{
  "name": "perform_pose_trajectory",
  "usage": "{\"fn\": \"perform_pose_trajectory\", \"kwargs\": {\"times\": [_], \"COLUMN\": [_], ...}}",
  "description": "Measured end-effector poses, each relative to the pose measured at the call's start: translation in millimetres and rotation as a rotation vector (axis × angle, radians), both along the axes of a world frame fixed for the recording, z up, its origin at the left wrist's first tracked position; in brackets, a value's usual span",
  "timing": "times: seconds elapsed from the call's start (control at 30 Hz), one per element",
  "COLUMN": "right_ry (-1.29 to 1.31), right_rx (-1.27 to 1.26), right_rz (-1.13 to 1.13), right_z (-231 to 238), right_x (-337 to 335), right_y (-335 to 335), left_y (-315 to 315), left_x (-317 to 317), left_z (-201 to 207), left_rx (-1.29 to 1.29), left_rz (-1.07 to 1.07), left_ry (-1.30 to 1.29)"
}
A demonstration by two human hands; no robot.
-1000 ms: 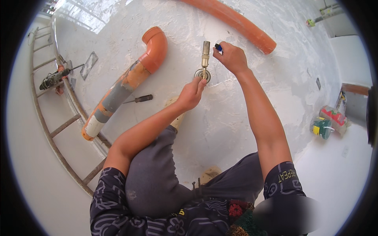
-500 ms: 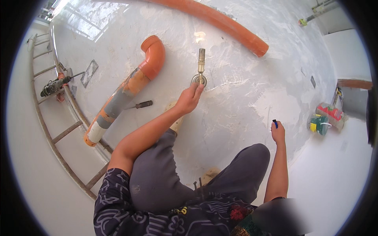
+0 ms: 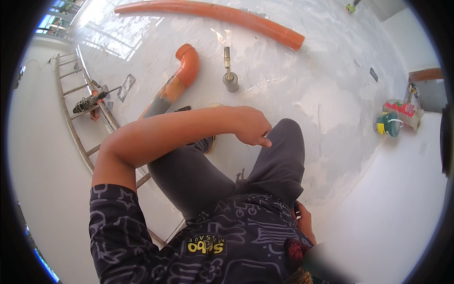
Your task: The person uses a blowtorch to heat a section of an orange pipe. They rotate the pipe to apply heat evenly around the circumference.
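Note:
My left arm crosses in front of me, and my left hand (image 3: 253, 127) hangs over my right knee, fingers loosely bent and a little apart, nothing seen in them. Beyond it a gas torch (image 3: 230, 81) stands upright on the floor, a pale flame at its nozzle. Down by my right hip, my right hand (image 3: 305, 223) is partly covered by my shirt. Its fingers close around a small dark end of the lighter (image 3: 297, 209). An orange elbow pipe (image 3: 188, 66) lies left of the torch, its lower length behind my left arm.
A long orange pipe (image 3: 213, 12) lies across the far floor. At the left, a ladder (image 3: 71, 116) lies along the wall with a power drill (image 3: 89, 103) on it. A green bucket (image 3: 388, 124) and a red-and-beige bag (image 3: 402, 110) stand at the right.
My left hand has let go of the torch and moved back toward my right knee. My right hand has drawn back with the lighter to my hip. The view has shifted.

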State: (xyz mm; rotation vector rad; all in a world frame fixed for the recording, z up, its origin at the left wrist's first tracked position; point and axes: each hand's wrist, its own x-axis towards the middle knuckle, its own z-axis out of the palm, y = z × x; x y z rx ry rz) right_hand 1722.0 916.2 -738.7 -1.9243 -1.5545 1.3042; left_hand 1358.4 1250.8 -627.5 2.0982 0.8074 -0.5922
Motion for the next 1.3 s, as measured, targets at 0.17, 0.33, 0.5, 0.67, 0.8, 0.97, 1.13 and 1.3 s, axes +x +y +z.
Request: {"fn": "perform_pose_trajectory", "kwargs": {"times": [0.17, 0.33, 0.5, 0.67, 0.8, 0.97, 1.13, 1.3], "right_ry": [-0.378, -0.454, 0.072, -0.035, 0.033, -0.002, -0.039, -0.110], "right_rx": [0.047, -0.008, -0.043, 0.277, 0.341, 0.479, 0.233, 0.059], "right_rz": [0.299, 0.197, 0.163, 0.227, 0.176, 0.425, 0.382, 0.328], "right_z": [-10.0, -9.0, 24.3, 3.3, -21.9, 13.1, 24.9, -1.5], "right_x": [15.0, 14.5, 30.8, 17.6, -7.9, -15.4, -59.7, -188.4], "right_y": [21.2, 26.2, -4.8, -19.9, -32.7, -54.4, -8.7, 16.3], "left_y": [-132.5, -203.7, -222.6, -257.6, -276.9, -302.8, -335.7, -365.7], "left_x": [147.7, 207.8, 204.4, 174.0, 103.7, -106.0, -323.8, -442.1], "left_z": [-34.7, -73.8, -39.4, -1.3, 30.1, 78.1, -17.7, -206.6], "left_rx": [0.084, 0.130, 0.045, 0.049, -0.024, 0.341, 0.236, -0.324], "left_rz": [-0.083, 0.023, -0.086, 0.097, 0.114, 1.015, 2.076, 2.576], "left_ry": [-0.125, -0.186, -0.164, -0.221, -0.085, -0.453, -0.735, -0.754]}}
